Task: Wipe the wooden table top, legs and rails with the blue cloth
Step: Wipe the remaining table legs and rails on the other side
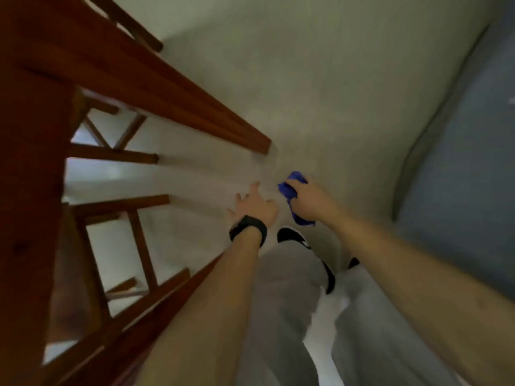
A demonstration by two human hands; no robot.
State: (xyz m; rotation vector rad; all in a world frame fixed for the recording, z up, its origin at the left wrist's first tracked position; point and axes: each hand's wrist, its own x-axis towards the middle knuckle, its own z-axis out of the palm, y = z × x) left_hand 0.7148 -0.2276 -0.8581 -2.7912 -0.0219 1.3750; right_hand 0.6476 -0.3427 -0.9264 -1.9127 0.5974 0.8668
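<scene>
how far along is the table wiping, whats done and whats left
Done: nothing shows which wood has been wiped; no streaks or damp marks are visible. In hand: the right hand grips the blue cloth above the floor, near the foot of a table leg but off the wood; the left hand is open, holding nothing. Left: cannot be judged from this blurred view.

from here i count one wooden table (33, 190), one blue cloth (287, 190), two hands, a left hand (255, 206) and a right hand (310, 199), one black wristband (248, 227), and two dark shoes (289, 235), the second only partly in view. the table's legs i cannot count surely.
</scene>
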